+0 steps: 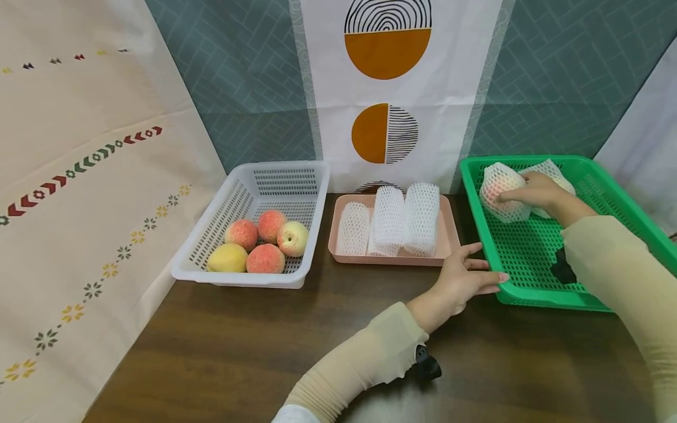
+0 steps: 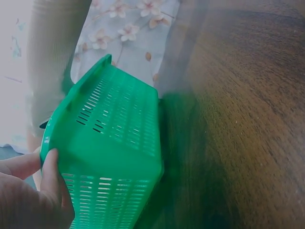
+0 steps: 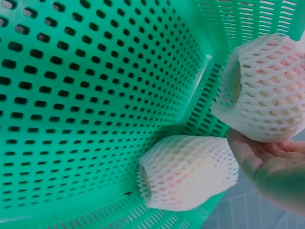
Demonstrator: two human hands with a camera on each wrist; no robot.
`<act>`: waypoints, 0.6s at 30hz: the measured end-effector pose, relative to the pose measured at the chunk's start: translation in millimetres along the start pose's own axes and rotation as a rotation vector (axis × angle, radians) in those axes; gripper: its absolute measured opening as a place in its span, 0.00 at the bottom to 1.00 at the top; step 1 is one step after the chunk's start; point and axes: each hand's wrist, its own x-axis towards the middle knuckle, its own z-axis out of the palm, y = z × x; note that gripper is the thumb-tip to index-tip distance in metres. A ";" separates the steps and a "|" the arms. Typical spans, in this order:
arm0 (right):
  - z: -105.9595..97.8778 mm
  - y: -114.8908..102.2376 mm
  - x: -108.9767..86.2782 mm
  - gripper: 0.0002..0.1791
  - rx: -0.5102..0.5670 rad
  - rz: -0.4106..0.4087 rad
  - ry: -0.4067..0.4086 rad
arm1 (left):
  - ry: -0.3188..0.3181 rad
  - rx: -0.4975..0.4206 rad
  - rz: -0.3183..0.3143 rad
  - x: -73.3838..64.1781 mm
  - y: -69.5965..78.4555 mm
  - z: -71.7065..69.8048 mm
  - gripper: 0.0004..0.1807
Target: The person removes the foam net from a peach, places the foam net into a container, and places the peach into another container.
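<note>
My left hand (image 1: 456, 283) pinches the near left corner of the green basket (image 1: 478, 220) by its rim. The left wrist view shows the thumb and a finger on either side of that rim (image 2: 46, 138). Inside the basket, my right hand (image 1: 545, 197) holds a reddish peach in a white foam net (image 1: 502, 191), near the far left corner. Another netted fruit (image 3: 188, 174) lies on the basket's bottom beside it, partly behind the right hand in the head view. The held peach's net (image 3: 269, 90) is gathered open at one end.
A white basket (image 1: 185, 267) on the left holds several bare fruits, among them a reddish peach (image 1: 265, 259) and a yellow fruit (image 1: 227, 258). Between the baskets, a pink tray (image 1: 449, 235) carries several foam nets (image 1: 421, 217). Cloth hangs behind the wooden table (image 1: 238, 352).
</note>
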 end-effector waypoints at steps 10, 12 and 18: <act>-12.7 -10.9 -9.7 0.55 0.008 0.005 0.004 | 0.008 0.023 -0.002 -2.4 7.0 2.5 0.33; -14.5 -11.8 -12.5 0.56 0.008 0.011 0.001 | 0.008 0.025 -0.003 -2.7 7.1 2.9 0.33; -17.7 -14.9 -20.4 0.57 -0.005 -0.002 -0.014 | -0.021 0.051 -0.008 -4.1 8.3 0.3 0.33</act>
